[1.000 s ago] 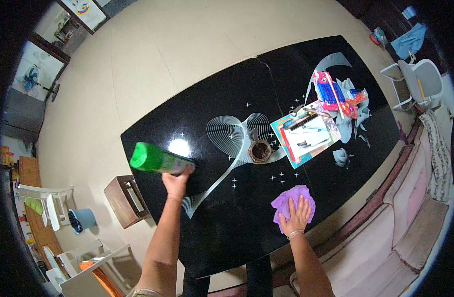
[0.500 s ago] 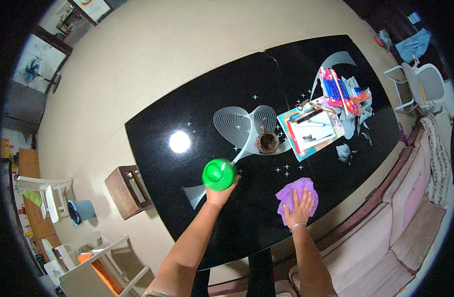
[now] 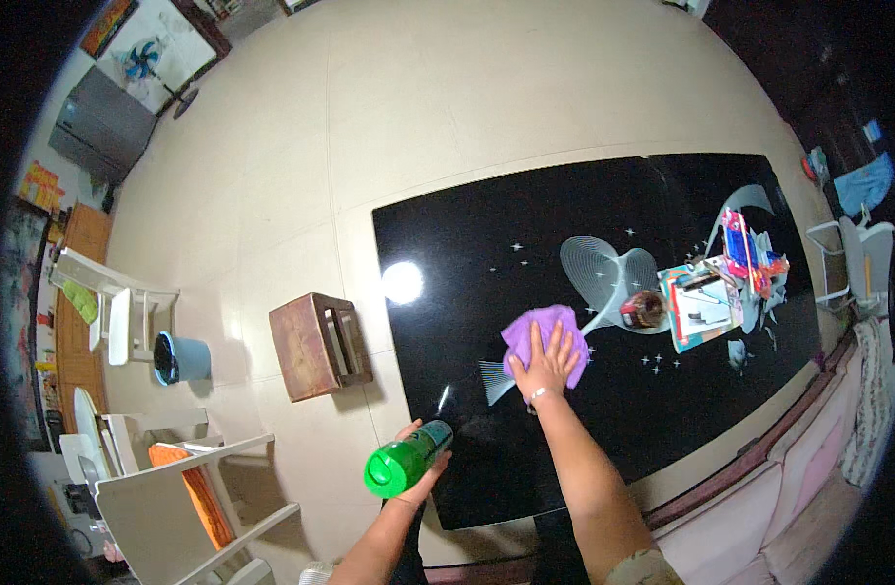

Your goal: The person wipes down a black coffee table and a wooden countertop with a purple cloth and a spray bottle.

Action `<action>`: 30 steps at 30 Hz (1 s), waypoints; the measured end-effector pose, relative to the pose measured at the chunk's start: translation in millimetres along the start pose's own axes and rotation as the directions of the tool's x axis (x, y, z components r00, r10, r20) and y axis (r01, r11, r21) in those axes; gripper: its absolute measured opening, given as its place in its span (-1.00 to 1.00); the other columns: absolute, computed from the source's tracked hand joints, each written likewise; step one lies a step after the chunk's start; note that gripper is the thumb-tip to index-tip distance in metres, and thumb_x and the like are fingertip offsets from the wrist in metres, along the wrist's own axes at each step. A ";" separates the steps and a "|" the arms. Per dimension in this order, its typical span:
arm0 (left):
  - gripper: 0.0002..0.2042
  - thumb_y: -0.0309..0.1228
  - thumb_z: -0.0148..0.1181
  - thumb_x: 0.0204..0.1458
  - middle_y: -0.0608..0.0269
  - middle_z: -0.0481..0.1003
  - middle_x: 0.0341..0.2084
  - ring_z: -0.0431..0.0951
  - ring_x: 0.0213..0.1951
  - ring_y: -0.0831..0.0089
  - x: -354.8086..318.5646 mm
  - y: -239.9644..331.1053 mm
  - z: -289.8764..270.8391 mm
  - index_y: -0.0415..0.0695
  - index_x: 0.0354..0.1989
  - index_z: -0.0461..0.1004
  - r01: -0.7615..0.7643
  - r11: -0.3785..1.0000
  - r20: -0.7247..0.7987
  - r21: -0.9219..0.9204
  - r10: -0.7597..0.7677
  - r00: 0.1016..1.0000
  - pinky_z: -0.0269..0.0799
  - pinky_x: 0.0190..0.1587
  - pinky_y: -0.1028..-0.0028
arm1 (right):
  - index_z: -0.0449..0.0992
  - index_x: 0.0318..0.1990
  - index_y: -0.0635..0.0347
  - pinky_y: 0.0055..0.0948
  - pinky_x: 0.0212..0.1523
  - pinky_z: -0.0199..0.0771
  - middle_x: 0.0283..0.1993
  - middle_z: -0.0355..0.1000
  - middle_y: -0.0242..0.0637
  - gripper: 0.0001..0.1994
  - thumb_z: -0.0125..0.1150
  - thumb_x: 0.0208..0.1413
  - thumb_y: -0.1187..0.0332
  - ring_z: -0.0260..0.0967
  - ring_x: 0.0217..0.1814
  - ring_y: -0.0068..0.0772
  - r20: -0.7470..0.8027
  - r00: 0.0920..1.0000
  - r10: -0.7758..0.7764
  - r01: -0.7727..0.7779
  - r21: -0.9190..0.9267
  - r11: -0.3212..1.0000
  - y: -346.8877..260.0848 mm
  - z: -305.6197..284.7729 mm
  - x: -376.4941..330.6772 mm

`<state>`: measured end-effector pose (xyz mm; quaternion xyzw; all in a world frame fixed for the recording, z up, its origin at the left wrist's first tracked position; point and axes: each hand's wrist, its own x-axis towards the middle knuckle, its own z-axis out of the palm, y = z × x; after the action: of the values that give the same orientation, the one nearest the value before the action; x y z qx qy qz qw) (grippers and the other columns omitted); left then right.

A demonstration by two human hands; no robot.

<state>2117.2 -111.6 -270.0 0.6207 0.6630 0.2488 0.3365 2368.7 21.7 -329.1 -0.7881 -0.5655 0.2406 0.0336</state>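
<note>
My left hand is wrapped round a green bottle with a dark label. It is tilted, its round green end toward me, at the near left edge of the black glossy table. A purple cloth lies crumpled on the tabletop, left of its middle. On top of it rests my right hand, flat with the fingers spread. A bracelet circles that wrist. Just beyond the cloth to the right is a dark brown round jar.
Papers and books with pens lie on the table's right, beside colourful packets and grey scraps. Left of the table stands a wooden stool. Further left are a blue bucket and white chairs. A pink sofa runs along the near right.
My right hand has slid the cloth left across the table. My left hand has drawn the bottle toward me, to the table's edge, and tilted it. The view has swung left.
</note>
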 end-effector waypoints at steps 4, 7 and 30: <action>-0.34 -0.36 0.46 -0.33 0.05 0.36 -0.07 0.37 0.00 0.15 -4.7 -6.1 -16.6 -0.19 0.04 0.32 0.217 0.914 0.046 -0.341 -0.215 0.976 0.29 0.11 0.28 | -0.07 0.42 -0.33 0.17 0.41 -0.52 0.53 -0.39 -0.11 -0.22 0.10 0.05 -0.11 -0.50 0.54 0.13 -0.018 0.994 -0.110 0.107 -0.105 0.989 -74.3 15.2 36.4; -0.32 -0.35 0.46 -0.30 0.10 0.40 -0.13 0.41 -0.02 0.22 -11.1 -28.4 -49.1 -0.21 0.07 0.29 0.217 0.957 0.118 -0.192 -0.197 0.973 0.32 0.09 0.29 | -0.02 0.41 -0.32 0.16 0.41 -0.47 0.52 -0.33 -0.10 -0.25 0.09 0.06 -0.08 -0.43 0.53 0.13 -0.005 0.987 -0.163 0.160 -0.152 0.975 -108.8 46.6 -10.7; -0.28 -0.28 0.47 -0.26 0.06 0.38 -0.04 0.41 0.03 0.20 84.1 -135.3 -214.2 -0.22 0.11 0.26 0.270 0.917 0.282 -0.293 -0.187 0.941 0.32 0.12 0.32 | -0.09 0.43 -0.15 0.22 0.39 -0.64 0.50 -0.51 0.04 -0.23 0.07 0.09 -0.03 -0.61 0.50 0.27 0.073 0.890 0.449 -0.449 -0.022 0.893 -166.3 85.4 -83.3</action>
<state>1866.5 -23.7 -243.5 0.5002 0.6333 0.2343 0.5420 2167.1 -13.0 -321.9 -0.8877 -0.3695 0.2707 -0.0460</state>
